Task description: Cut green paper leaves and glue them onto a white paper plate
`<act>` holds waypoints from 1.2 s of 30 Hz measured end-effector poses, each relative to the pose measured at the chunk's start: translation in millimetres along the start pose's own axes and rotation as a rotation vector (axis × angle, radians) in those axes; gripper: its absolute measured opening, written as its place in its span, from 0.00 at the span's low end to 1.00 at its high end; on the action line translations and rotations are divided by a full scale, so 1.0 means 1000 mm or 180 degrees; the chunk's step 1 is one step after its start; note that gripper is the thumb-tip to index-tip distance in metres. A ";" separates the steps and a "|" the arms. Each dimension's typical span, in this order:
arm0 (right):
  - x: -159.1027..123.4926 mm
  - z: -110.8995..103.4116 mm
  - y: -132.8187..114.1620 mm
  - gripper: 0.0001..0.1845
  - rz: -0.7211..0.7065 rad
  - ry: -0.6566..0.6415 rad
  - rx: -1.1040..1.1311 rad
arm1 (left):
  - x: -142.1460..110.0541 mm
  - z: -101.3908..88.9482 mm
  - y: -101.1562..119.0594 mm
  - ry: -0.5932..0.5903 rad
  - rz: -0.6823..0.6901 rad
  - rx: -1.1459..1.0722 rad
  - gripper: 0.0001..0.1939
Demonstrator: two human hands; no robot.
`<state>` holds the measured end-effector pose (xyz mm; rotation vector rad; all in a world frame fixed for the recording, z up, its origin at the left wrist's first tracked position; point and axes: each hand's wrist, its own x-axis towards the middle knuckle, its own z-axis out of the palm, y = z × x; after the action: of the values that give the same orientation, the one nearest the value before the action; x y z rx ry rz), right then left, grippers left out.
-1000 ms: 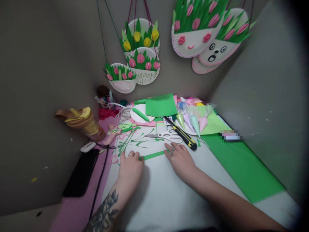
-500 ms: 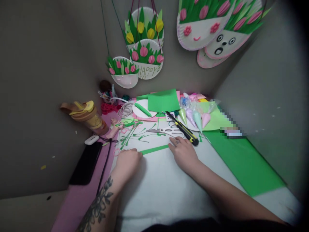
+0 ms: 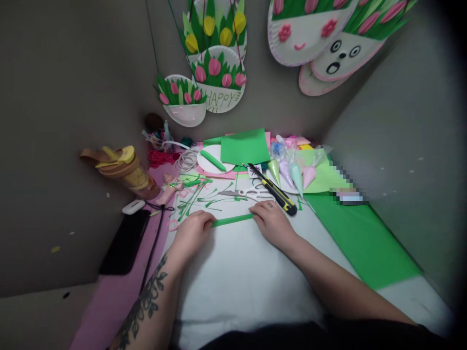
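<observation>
A narrow green paper strip point(image 3: 232, 220) lies across the white work surface point(image 3: 241, 282) between my two hands. My left hand point(image 3: 191, 233) has its fingers curled and pinches the strip's left end. My right hand point(image 3: 273, 223) pinches the right end, fingers bent over it. Just beyond my right hand lie white-handled scissors point(image 3: 251, 194) and a yellow and black utility knife point(image 3: 274, 191). Thin green paper offcuts point(image 3: 199, 200) are scattered beyond my left hand.
A large green paper sheet point(image 3: 359, 238) lies at the right. A white paper plate point(image 3: 211, 160), folded green paper point(image 3: 245, 146), pastel piping bags point(image 3: 295, 175), a yellow-lidded bottle point(image 3: 126, 172) and a black phone point(image 3: 124, 241) crowd the back and left. Paper-plate flower crafts point(image 3: 215, 82) hang on the wall.
Both hands went from lying flat beside the strip to closing on its ends. The view tilted slightly downward.
</observation>
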<state>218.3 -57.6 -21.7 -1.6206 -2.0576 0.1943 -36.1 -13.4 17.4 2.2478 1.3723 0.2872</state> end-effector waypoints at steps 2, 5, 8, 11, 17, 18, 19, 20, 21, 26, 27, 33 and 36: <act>0.001 0.003 0.000 0.12 -0.0050 -0.0031 0.0048 | 0.001 -0.001 -0.005 -0.0067 -0.0021 -0.0115 0.15; 0.002 0.005 -0.001 0.09 -0.0108 -0.0075 0.0081 | 0.002 -0.003 -0.013 -0.0085 -0.0156 -0.0323 0.17; 0.004 0.006 -0.002 0.08 -0.0141 -0.0128 0.0100 | 0.003 -0.004 -0.015 -0.0117 -0.0164 -0.0463 0.17; 0.006 0.006 -0.004 0.08 -0.0149 -0.0137 0.0081 | 0.003 -0.002 -0.010 -0.0257 0.0080 -0.0424 0.13; 0.008 0.005 -0.012 0.09 -0.0231 -0.0340 -0.0068 | 0.001 0.005 0.005 -0.0324 0.0207 -0.0018 0.08; 0.009 0.004 -0.014 0.09 -0.0251 -0.0407 -0.0108 | 0.001 0.006 0.006 -0.0350 0.0249 0.0049 0.09; 0.009 0.004 -0.015 0.09 -0.0275 -0.0472 -0.0157 | 0.001 0.006 0.008 -0.0368 0.0284 0.0132 0.09; 0.010 0.004 -0.017 0.08 -0.0306 -0.0528 -0.0217 | 0.001 0.007 0.009 -0.0376 0.0306 0.0234 0.10; 0.010 0.004 -0.018 0.08 -0.0347 -0.0565 -0.0300 | 0.002 0.007 0.010 -0.0366 0.0307 0.0356 0.10; 0.009 0.011 -0.020 0.09 -0.0643 -0.0508 -0.0830 | 0.001 0.009 0.014 -0.0330 0.0207 0.0916 0.10; 0.009 0.012 -0.020 0.10 -0.0642 -0.0494 -0.0845 | 0.001 0.009 0.015 -0.0338 0.0195 0.0973 0.10; 0.012 0.014 -0.019 0.08 -0.0538 -0.0581 -0.0321 | 0.001 0.017 0.023 -0.0319 0.0298 0.0912 0.11; 0.014 0.015 -0.020 0.07 -0.0564 -0.0535 -0.0021 | 0.003 0.022 0.025 -0.0223 0.0310 0.0790 0.12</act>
<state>191.8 -47.2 -22.3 -1.4588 -2.3175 0.2691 -6.2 -26.3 11.4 2.5060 1.3261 0.0720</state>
